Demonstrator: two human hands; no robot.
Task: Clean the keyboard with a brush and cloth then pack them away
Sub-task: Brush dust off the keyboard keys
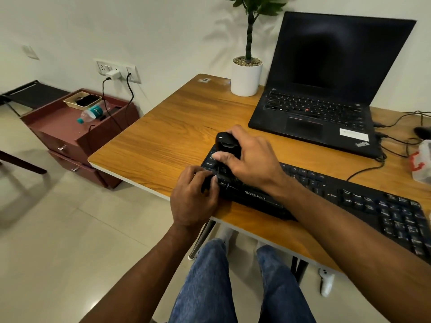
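A black keyboard (349, 201) lies slanted across the wooden desk (163, 145), running from the desk's middle to the lower right. My right hand (249, 159) grips a black brush (227, 144) and holds it down on the keyboard's left end. My left hand (193, 197) holds the keyboard's near left corner, fingers curled over its edge and keys. No cloth can be made out in view.
An open black laptop (321, 108) stands behind the keyboard, with a white potted plant (246, 75) to its left. Cables (396, 141) and a plastic bag (423, 164) lie at the desk's right. A maroon cabinet (77, 136) with a bottle stands left on the floor.
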